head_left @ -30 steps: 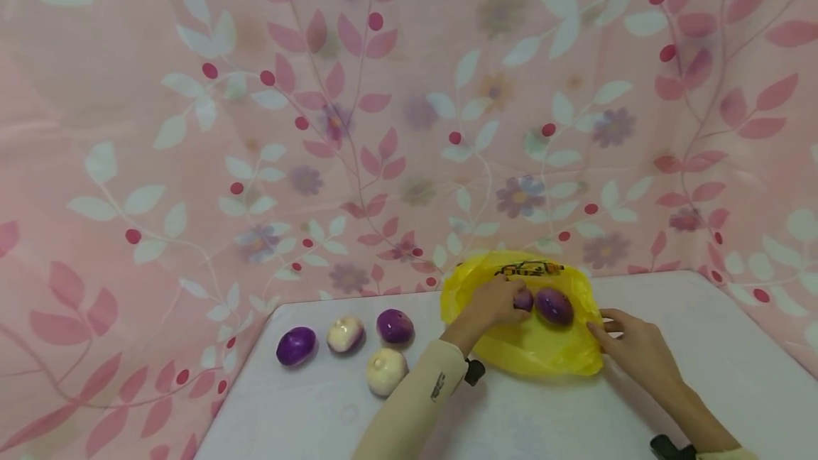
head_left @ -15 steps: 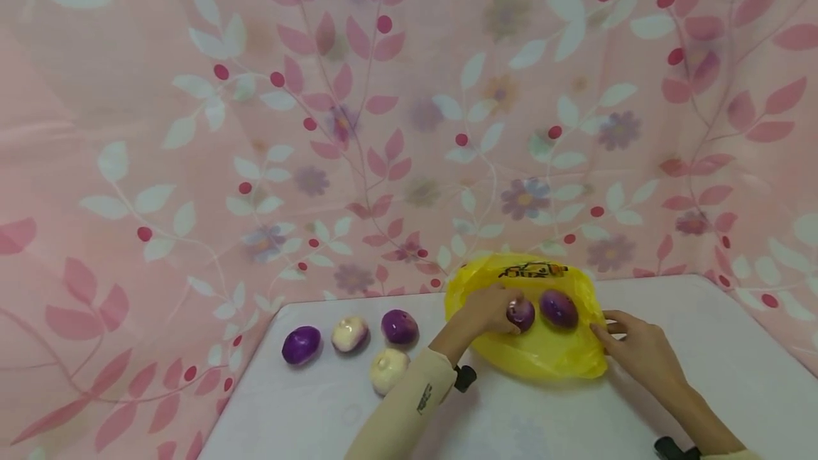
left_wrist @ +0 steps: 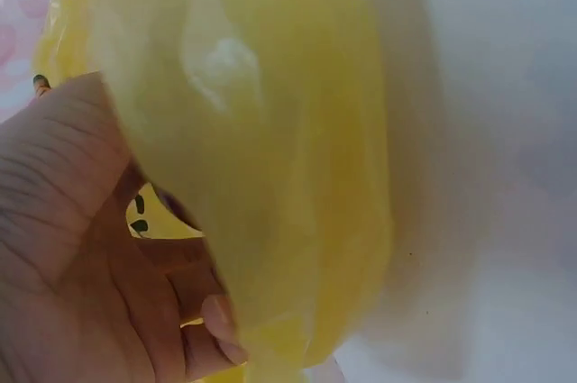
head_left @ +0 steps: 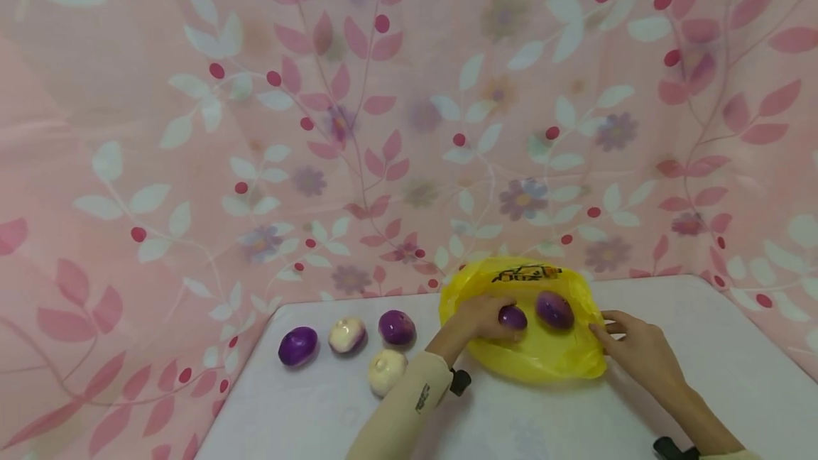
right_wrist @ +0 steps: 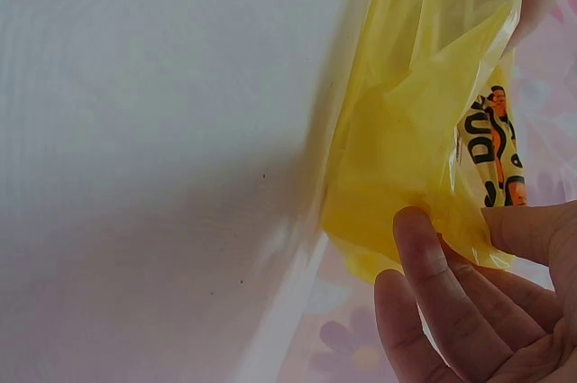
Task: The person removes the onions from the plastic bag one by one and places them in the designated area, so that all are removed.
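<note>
Holding 1 half-hidden purple bulb (head_left: 514, 318) inside the yellow bag (head_left: 540, 360) on the counter (head_left: 281, 417), seemingly with curled left fingers (head_left: 498, 302); pinching the bag's edge with right fingers (right_wrist: 422, 252).

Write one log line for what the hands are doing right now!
left hand: holds onion inside bag | right hand: pinches bag edge | also in bag: second onion | on table: four onions

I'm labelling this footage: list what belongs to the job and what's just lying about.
In the job:
Left hand, gripping a purple bulb
Right hand, pinching the yellow bag
Second purple bulb, inside the bag
Probably the loose purple bulbs and pale bulbs

Background only:
White table
Floral cloth
</note>
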The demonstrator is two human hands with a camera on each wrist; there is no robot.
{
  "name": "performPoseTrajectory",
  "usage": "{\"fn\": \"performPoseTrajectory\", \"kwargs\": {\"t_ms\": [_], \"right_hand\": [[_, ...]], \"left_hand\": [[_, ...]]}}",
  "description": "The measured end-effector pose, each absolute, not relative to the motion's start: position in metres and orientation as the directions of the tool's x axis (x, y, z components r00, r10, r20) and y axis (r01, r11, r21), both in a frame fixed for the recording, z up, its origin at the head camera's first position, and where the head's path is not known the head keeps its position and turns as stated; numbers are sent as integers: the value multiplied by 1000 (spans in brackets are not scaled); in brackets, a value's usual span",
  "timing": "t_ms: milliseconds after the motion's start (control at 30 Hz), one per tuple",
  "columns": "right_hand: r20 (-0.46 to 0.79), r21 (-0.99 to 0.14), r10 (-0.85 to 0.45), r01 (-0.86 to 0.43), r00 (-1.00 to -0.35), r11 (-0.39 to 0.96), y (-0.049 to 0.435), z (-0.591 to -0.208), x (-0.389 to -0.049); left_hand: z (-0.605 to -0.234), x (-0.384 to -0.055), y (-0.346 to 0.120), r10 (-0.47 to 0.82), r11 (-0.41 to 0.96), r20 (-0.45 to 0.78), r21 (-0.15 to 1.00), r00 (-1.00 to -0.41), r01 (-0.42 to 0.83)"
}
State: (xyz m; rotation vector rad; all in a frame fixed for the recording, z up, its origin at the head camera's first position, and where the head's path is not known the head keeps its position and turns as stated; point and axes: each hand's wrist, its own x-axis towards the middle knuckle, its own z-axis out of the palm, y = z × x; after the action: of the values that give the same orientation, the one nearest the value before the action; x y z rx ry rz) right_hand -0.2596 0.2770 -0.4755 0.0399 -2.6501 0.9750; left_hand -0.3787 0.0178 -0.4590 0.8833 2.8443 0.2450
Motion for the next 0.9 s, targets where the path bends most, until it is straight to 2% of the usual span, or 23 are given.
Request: {"fn": "performPoseTrajectory", "kwargs": {"t_ms": [367, 633, 900], "right_hand": [[300, -624, 81, -131, -951, 770, 275, -475, -259], [299, -621, 84, -128, -950, 773, 274, -474, -257], [298, -618, 76, -132, -952, 775, 273, -470, -256]], "left_hand": [[-459, -378, 14, 459, 882, -121, 180, -880, 436], [-461, -378, 13, 449, 882, -104, 210, -887, 422], [-459, -374, 13, 461, 875, -63, 195, -885, 442]]}}
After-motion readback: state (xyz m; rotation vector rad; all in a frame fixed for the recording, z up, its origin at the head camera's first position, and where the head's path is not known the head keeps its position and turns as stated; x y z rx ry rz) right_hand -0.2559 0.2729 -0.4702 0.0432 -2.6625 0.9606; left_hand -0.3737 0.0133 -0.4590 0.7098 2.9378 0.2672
